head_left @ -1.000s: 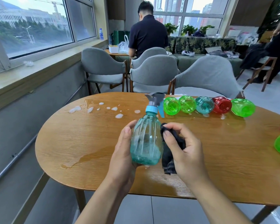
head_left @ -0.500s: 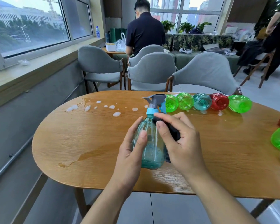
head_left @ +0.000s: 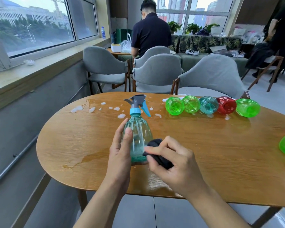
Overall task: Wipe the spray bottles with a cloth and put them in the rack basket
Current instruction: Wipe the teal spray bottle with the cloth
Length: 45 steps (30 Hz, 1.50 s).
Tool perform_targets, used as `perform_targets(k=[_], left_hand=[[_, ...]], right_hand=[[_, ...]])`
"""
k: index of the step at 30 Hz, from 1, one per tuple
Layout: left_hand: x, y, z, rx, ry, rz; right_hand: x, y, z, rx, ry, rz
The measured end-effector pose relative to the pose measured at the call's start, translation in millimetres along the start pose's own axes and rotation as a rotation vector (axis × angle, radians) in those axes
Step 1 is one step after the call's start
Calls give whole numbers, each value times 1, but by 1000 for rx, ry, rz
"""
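Wiping step. Left hand (head_left: 120, 155) grips the teal spray bottle (head_left: 137, 137) upright, its fingers curled round the body; right hand (head_left: 171, 163) pinches the dark cloth (head_left: 156, 153) against the bottle's lower side, beside the left fingertips. Next, probably: rotate the bottle to reach its unwiped faces.

Left hand (head_left: 120, 155) grips upright teal spray bottle (head_left: 137, 134) over wet wooden table (head_left: 220, 153), right hand (head_left: 174, 167) presses dark cloth (head_left: 156, 153) against its lower side, five bottles (head_left: 211, 106) lying in row behind.
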State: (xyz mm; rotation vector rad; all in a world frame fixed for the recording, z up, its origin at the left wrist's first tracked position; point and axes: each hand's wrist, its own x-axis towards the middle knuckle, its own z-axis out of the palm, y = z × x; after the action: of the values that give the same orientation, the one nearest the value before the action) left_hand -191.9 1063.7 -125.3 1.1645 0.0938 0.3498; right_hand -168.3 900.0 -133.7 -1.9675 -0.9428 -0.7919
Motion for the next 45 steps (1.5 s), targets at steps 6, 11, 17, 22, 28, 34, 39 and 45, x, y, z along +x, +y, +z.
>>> perform_targets(k=[6,11,17,22,28,34,39,45], left_hand=[[5,-13,-5,24,-79,-34],[4,-21,0,92,-182,-21],[6,-32,5,128,-196,-11],[14,-36,3,74,-63,39],[35,-31,-11,102,17,97],[29,-39,0,221,-101,168],[27,-42,4,214,-133,151],[35,-33,-4,123,-33,110]], right_hand=[[14,15,-10,143,226,320],[31,15,0,306,296,376],[32,23,23,310,256,424],[17,23,27,269,144,330],[-1,17,30,267,-39,204],[22,21,16,146,241,257],[24,21,25,64,138,200],[5,20,26,30,-88,3]])
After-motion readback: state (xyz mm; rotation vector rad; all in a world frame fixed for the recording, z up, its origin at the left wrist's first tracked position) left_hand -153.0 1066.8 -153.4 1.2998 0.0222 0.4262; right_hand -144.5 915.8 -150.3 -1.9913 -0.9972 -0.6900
